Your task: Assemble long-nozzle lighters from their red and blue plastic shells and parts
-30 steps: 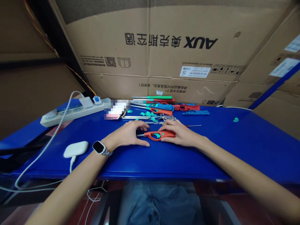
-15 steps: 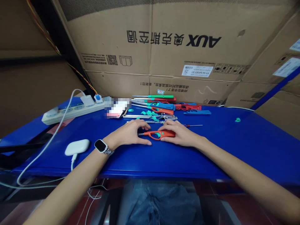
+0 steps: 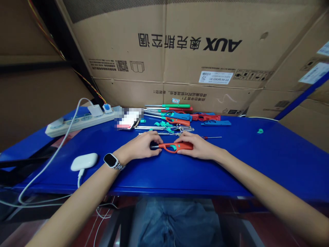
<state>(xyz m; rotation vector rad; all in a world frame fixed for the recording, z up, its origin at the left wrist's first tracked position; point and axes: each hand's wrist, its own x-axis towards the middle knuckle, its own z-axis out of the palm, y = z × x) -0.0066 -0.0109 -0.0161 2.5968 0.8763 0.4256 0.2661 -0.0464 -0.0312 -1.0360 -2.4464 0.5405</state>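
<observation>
An orange-red gas lighter [image 3: 182, 146] with a green trigger and a dark metal barrel lies level just above or on the blue table, pointing left. Around its handle end my right hand [image 3: 196, 146] is closed, thumb below and fingers above. My left hand [image 3: 145, 145] has its thumb and fingers curled around the front of the lighter, by the barrel. The barrel's tip is hidden by that palm. Behind the hands lie metal tubes [image 3: 149, 128], small green plastic parts [image 3: 168, 129] and a thin screwdriver [image 3: 213, 137] with a red handle.
More lighters, among them a green one [image 3: 177, 106] and a blue one [image 3: 216, 122], lie in front of a cardboard box [image 3: 164, 68]. A power strip [image 3: 82, 120] with plugs and a white case [image 3: 84, 162] on a cable are at left. One green piece [image 3: 260, 131] lies far right.
My left thumb and fingers have drawn in toward each other around the lighter's front. The lighter and my right hand have shifted only very slightly.
</observation>
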